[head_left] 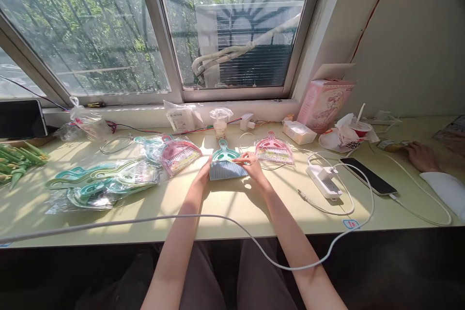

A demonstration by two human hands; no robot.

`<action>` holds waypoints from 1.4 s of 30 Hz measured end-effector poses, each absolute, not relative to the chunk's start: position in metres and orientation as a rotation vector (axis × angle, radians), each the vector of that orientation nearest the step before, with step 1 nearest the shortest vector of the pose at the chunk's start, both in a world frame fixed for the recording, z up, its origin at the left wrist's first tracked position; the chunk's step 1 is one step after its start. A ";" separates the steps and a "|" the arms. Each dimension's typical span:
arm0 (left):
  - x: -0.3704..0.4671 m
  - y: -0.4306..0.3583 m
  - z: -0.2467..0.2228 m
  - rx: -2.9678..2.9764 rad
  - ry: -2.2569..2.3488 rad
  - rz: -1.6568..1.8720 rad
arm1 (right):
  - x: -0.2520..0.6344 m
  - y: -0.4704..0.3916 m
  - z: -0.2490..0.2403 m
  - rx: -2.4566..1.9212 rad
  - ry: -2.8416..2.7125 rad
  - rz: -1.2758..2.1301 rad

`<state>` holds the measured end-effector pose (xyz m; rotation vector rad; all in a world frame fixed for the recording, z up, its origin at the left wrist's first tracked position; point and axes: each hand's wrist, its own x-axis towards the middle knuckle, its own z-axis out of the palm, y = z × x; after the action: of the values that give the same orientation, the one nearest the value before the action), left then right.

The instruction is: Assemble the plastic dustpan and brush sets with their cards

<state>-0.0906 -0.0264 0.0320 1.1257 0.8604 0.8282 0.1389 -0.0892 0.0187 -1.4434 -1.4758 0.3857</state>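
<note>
In front of me on the table is a teal dustpan (222, 145) with a small hand brush (227, 170) lying in it, its grey-blue bristles towards me. My left hand (205, 172) grips the dustpan's left edge; its fingertips are partly hidden. My right hand (253, 164) is closed at the right side, its fingers reaching over the top of the brush. A pink dustpan set (274, 149) in clear wrap lies to the right of it. On the left are another wrapped pink set (179, 155) and a pile of wrapped teal and green sets (105, 181).
A white cable (232, 219) hangs across my forearms. On the right are a power strip (323, 181), a phone (368, 177) and another person's hand (421, 156). A drink cup (220, 123), tissue pack (299, 131) and pink box (325, 104) line the back.
</note>
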 end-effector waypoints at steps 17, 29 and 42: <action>-0.087 -0.025 0.039 1.073 0.977 0.860 | 0.145 -0.090 0.007 -1.511 -1.480 0.367; -0.083 -0.025 0.042 1.040 0.889 1.131 | 0.104 -0.085 0.008 -1.200 -0.872 0.985; -0.077 -0.026 0.050 1.195 1.174 1.198 | 0.106 -0.087 0.014 -1.139 -0.460 1.058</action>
<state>-0.0775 -0.0256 0.0497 1.1945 1.1735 1.1977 0.1063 -0.0872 0.0137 -1.1394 -0.4595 1.0583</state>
